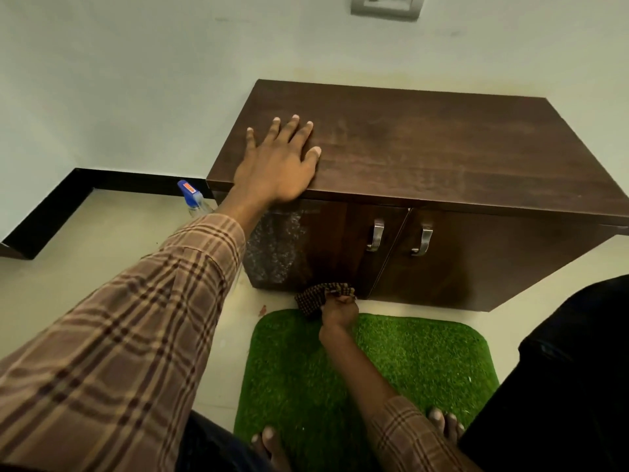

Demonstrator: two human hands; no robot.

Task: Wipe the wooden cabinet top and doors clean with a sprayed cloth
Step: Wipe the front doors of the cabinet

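Nearest the camera, bare toes (269,437) stand on the near edge of a green mat (425,362), which lies on the pale floor (119,240) right in front of the cabinet (476,260). The mat's far edge comes close to the cabinet's base, with a thin strip of floor between them.

Low at the foot of the left door (326,247), the right hand (338,311) grips a dark checked cloth (313,298), fingers curled round it, and holds it against the door's bottom edge. Higher on that door a patch of whitish spray droplets (275,243) shows. Two metal handles (376,235) sit side by side where the doors meet; both doors are shut.

The left hand (279,161) lies open and flat on the surface (442,148), fingers spread, at its near left corner, with the palm over the front edge. The dark wood top shows faint streaks.

A spray bottle (192,197) with a blue head stands on the floor just beside the cabinet's left side. Left of it the floor is open as far as a black skirting (44,216) that steps round a corner. The cabinet's back stands against a pale wall (136,80), and a switch plate (386,5) is mounted high on it.
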